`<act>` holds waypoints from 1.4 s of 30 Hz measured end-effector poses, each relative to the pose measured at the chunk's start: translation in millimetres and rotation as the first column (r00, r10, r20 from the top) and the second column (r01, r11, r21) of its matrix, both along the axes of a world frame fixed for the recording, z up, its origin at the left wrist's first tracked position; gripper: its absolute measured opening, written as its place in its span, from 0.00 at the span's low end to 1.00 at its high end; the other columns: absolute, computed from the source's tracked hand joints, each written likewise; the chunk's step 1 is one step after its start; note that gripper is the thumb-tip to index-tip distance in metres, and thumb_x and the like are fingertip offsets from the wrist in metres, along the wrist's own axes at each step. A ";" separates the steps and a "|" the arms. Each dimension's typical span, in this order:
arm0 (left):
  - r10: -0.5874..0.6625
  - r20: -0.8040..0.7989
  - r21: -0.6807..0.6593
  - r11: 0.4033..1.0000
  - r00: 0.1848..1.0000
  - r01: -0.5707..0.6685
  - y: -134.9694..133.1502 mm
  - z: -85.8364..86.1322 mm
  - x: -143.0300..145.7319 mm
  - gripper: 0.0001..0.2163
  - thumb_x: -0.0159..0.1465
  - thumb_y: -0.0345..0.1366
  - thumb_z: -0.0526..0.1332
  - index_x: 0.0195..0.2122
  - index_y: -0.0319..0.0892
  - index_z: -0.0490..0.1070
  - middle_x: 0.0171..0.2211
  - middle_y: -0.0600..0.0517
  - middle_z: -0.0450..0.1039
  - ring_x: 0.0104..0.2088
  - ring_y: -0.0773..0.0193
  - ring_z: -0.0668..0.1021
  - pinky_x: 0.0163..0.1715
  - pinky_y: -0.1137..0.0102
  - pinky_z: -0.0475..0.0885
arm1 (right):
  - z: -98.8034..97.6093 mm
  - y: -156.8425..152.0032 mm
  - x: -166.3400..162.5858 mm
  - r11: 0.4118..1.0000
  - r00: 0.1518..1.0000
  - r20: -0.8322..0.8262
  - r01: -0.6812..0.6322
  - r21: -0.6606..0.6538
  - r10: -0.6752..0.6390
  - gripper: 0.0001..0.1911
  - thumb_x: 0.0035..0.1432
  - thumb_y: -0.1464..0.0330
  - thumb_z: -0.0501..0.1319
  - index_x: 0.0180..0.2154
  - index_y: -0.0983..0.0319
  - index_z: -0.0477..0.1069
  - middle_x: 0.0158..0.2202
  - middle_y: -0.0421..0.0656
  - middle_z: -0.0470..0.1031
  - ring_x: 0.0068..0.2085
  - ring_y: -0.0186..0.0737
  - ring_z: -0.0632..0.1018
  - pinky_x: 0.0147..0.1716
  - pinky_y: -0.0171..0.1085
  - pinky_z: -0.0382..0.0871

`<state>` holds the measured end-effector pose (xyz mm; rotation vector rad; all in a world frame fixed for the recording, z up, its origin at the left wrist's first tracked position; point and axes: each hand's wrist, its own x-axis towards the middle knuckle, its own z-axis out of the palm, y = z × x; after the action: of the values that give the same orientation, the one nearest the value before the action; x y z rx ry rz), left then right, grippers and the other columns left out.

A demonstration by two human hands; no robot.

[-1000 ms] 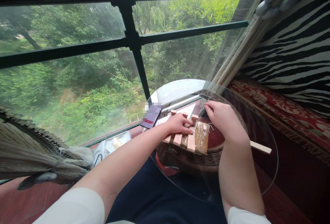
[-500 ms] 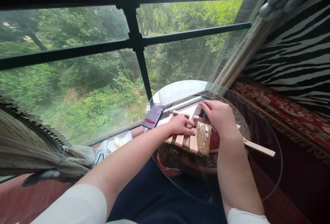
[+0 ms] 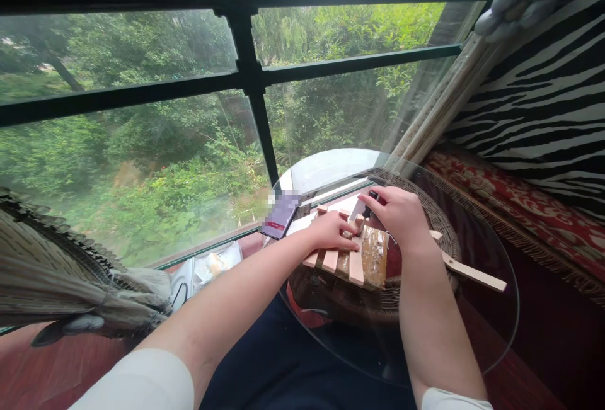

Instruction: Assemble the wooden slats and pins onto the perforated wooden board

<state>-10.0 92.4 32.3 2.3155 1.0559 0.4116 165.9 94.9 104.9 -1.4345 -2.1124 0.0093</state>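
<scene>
A small frame of pale wooden slats (image 3: 341,262) lies on a round glass table (image 3: 491,334), with a brown taped block (image 3: 375,256) at its right side. My left hand (image 3: 331,231) presses down on the slats, fingers curled over them. Just to the right, my right hand (image 3: 397,211) is closed on a small dark-handled tool (image 3: 370,198) with its tip at the top of the slats. Whether the left hand grips a slat or only rests on it is hard to judge.
A wicker basket (image 3: 425,208) shows under the glass. A phone (image 3: 280,215) lies at the table's left edge and a loose wooden stick (image 3: 472,272) at the right. Window panes fill the far side; a zebra-striped cushion (image 3: 543,95) and red patterned fabric lie right.
My right hand has crept a little left and toward the slats with the tool. The left hand keeps its place on the frame.
</scene>
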 end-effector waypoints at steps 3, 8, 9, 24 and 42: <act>0.010 -0.002 -0.014 1.000 1.000 -0.010 -0.1 -0.5 0.2 0.19 0.52 0.52 0.64 0.38 0.45 0.79 0.32 0.52 0.74 0.33 0.64 0.72 0.32 0.72 0.62 | 1.0 -2.9 -1.4 0.997 0.994 -0.080 -0.079 -0.001 0.079 0.16 0.60 0.61 0.54 0.42 0.61 0.76 0.39 0.48 0.77 0.41 0.45 0.76 0.42 0.40 0.67; 0.021 0.028 -0.018 1.000 0.999 -0.021 0.6 -4.0 0.3 0.20 0.52 0.52 0.65 0.40 0.45 0.78 0.32 0.51 0.75 0.33 0.63 0.73 0.33 0.72 0.63 | 3.4 -7.1 9.7 0.958 0.949 -0.246 -0.239 -0.159 0.196 0.21 0.60 0.64 0.53 0.53 0.61 0.69 0.44 0.45 0.77 0.40 0.41 0.78 0.40 0.38 0.71; 0.023 0.028 -0.020 1.000 0.999 -0.023 0.5 -4.2 0.3 0.20 0.52 0.52 0.65 0.39 0.45 0.78 0.32 0.51 0.75 0.33 0.63 0.73 0.33 0.72 0.63 | 4.8 -8.0 12.7 0.947 0.946 -0.258 -0.252 -0.199 0.197 0.21 0.60 0.65 0.53 0.53 0.61 0.69 0.43 0.45 0.78 0.38 0.40 0.78 0.38 0.37 0.71; -0.009 0.027 0.006 1.000 1.000 0.009 1.4 -2.6 -0.2 0.18 0.53 0.51 0.64 0.37 0.44 0.78 0.32 0.51 0.75 0.33 0.64 0.73 0.33 0.72 0.63 | 2.5 -5.0 10.8 0.965 0.965 -0.221 -0.184 -0.187 0.141 0.20 0.58 0.63 0.56 0.51 0.60 0.71 0.44 0.46 0.77 0.36 0.41 0.78 0.37 0.38 0.71; 0.026 0.048 -0.035 0.999 0.999 -0.025 1.9 -4.1 1.0 0.19 0.51 0.50 0.65 0.39 0.44 0.78 0.36 0.51 0.77 0.37 0.62 0.76 0.38 0.72 0.67 | 3.1 -6.2 19.5 0.972 0.995 -0.065 -0.085 -0.218 0.072 0.21 0.61 0.63 0.51 0.52 0.62 0.69 0.35 0.45 0.79 0.28 0.39 0.77 0.30 0.36 0.68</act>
<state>-9.1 94.3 28.2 2.2531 1.0623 0.4538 185.4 88.7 108.1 -1.4546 -2.1736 0.3210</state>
